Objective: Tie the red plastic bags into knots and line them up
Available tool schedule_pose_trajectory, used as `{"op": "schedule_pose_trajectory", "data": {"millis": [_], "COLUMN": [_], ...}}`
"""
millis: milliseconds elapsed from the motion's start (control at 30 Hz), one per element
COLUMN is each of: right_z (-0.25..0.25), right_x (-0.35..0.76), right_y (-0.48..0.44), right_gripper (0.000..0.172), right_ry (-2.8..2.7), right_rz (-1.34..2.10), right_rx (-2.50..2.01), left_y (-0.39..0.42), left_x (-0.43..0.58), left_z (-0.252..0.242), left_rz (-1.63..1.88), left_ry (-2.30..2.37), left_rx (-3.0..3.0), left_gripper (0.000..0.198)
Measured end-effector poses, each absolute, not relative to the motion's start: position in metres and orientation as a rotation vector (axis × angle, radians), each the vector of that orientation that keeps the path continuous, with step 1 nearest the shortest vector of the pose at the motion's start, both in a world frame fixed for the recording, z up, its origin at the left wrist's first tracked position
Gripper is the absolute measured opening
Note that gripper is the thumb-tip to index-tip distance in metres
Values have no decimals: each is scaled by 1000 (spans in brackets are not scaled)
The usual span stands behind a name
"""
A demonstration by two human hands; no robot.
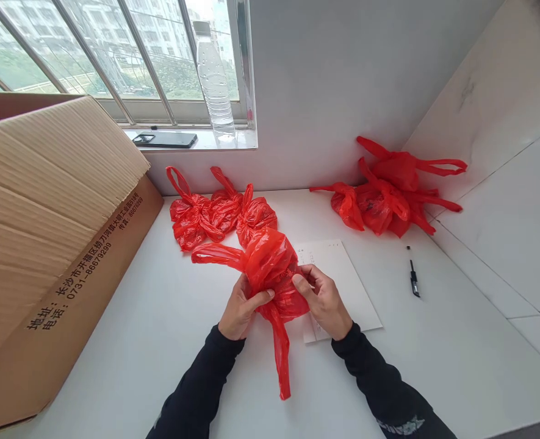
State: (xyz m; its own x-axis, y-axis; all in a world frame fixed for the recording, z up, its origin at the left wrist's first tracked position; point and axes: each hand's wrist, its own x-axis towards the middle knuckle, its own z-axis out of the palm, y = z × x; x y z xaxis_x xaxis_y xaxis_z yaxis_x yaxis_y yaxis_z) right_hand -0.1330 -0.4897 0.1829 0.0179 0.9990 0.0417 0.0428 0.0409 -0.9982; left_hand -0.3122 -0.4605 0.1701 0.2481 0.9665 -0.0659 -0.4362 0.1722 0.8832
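A red plastic bag [274, 268] is held up over the white table, one handle loop out to the left and the other hanging down. My left hand [243, 306] grips its lower left side, thumb laid across the plastic. At its right side, my right hand [325, 299] pinches the plastic between thumb and fingers. The bag's contents are hidden. Partly beneath the bag and my right hand lies a white notebook [347, 286].
Tied red bags [190, 219] sit by the back wall; more red bags [384, 195] are heaped at the right corner. A cardboard box [63, 244] fills the left. A pen [414, 278] lies right. The windowsill holds a phone [171, 141] and a bottle [215, 85].
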Motion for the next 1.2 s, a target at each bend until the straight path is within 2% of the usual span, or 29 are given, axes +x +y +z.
{"op": "schedule_pose_trajectory", "data": {"millis": [167, 300, 467, 733, 1200], "right_z": [181, 180, 174, 173, 178], "right_x": [-133, -134, -133, -133, -134], "right_y": [-490, -490, -487, -487, -488], "right_gripper": [24, 28, 36, 30, 28], "right_ry": [-1248, -1205, -1142, -1204, -1200], "right_rz": [1158, 1112, 1110, 1098, 1093], "right_rx": [-1215, -1259, -1245, -1225, -1204], "left_y": [-460, -459, -460, -460, -460], "left_x": [-309, -307, -308, -306, -309], "left_z": [173, 170, 167, 163, 163], "left_rz": [1090, 1153, 1143, 1127, 1051], "left_ry": [715, 776, 776, 842, 844], "left_rx": [910, 821, 832, 872, 988], "left_gripper": [40, 33, 31, 38, 27]}}
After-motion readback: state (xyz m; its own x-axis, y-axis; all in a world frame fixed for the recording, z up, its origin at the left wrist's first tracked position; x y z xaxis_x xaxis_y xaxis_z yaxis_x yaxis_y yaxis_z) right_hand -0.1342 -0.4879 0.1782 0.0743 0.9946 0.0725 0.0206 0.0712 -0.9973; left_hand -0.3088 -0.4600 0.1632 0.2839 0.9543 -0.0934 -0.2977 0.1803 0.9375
